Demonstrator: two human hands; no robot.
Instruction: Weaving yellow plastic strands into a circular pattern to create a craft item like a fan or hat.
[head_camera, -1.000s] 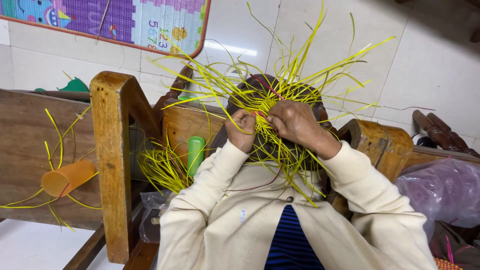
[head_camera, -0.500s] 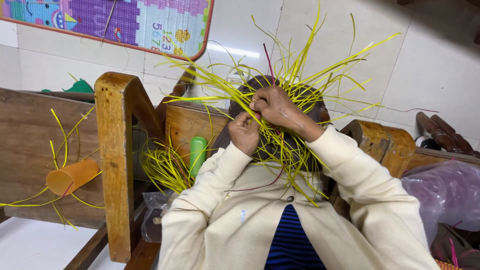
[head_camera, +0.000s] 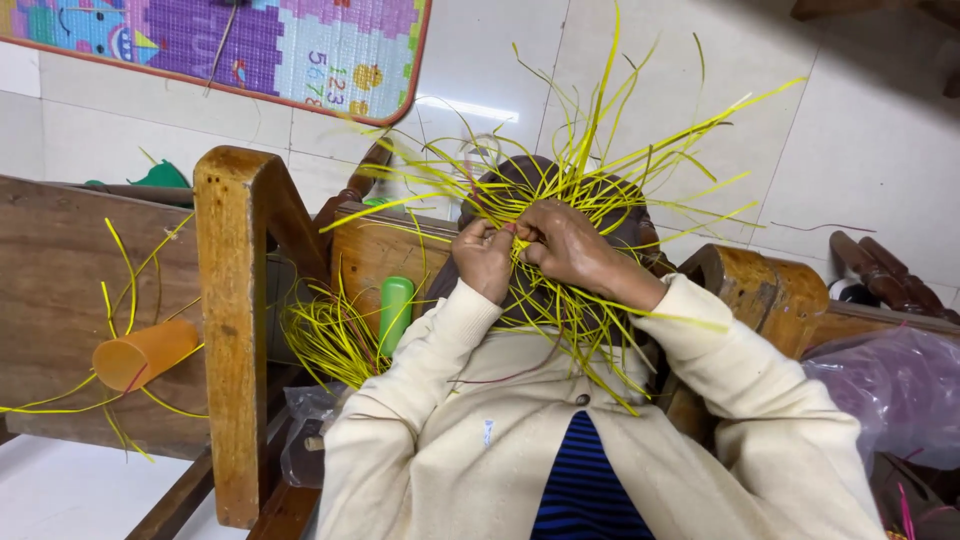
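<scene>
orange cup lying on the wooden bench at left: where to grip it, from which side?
Probably across the middle of the orange cup's wall, coming from above. It lies on its side on the wooden bench, mouth toward the lower left, so the round side faces up. Yellow strips cross by the mouth end; keep toward the closed end to avoid snagging them.

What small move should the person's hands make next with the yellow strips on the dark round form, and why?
Probably the right hand should draw the pinched thin yellow strip across toward the left hand: both hands meet over the dark round form, with many yellow strips still fanning out loose.
</scene>
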